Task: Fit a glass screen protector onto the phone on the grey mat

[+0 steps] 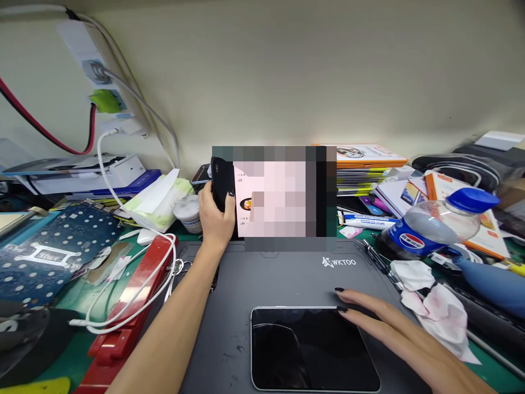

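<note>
At the back of the mat, my left hand (217, 216) is closed around a black phone (220, 183), thumb in front and fingers at its outer edge. Right beside it stands a lit screen (243, 186) with a pink page and a food picture; most of it is blurred out by blocks. Nearer to me lies a flat, dark-screened device (311, 350) with a pale rim, a tablet or large phone. My right hand (394, 317) reaches in from the right with fingers stretched out, one fingertip at that device's upper right edge. Nothing is in this hand.
Under the devices is a grey work mat (229, 306). A red tool (127, 323) with a white cable (98, 328) is on the left. To the right are a blue-capped bottle (435, 224), crumpled tissues (443, 312) and stacked boxes (369, 156). A power strip (110, 76) hangs on the wall.
</note>
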`<state>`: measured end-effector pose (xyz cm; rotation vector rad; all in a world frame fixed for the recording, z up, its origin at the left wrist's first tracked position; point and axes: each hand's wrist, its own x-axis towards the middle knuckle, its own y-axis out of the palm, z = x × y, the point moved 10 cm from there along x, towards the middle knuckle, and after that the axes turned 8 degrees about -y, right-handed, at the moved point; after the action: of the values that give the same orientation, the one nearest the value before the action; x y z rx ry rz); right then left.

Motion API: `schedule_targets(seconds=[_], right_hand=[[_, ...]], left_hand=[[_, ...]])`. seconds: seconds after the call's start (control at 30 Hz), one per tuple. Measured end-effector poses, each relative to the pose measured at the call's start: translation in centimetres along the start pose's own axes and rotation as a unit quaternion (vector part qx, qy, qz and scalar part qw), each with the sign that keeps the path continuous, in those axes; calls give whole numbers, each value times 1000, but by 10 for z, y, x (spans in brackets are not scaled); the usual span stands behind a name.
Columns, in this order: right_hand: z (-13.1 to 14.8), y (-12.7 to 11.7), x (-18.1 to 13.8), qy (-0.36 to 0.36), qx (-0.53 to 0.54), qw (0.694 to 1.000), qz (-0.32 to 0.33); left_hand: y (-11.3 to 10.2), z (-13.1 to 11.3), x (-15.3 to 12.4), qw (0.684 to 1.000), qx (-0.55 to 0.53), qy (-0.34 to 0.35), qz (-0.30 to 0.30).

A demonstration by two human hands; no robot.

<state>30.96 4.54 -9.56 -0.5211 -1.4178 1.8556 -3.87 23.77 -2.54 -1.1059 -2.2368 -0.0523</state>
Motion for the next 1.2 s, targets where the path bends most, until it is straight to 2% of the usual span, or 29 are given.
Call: schedule_targets(seconds=[0.27,0.47,0.6,0.7,1.03,1.2], right_hand=[[6,-8,4,0,58,998,-20],[21,-23,18,-18,23,1000,-6],[25,-29,25,-6,21,999,23],[20,-25,23,22,47,998,41],[15,-15,23,41,101,993,43],[18,-16,27,63,108,990,65]], left_hand=[[12,18,0,990,-52,-104,80],[16,19,1,980,-94,-140,105],[20,18,1,973,-115,-154,125],[23,18,1,968,-124,-161,146],[22,18,-1,962,-122,-155,189],[21,23,-3,962,-103,-155,198]])
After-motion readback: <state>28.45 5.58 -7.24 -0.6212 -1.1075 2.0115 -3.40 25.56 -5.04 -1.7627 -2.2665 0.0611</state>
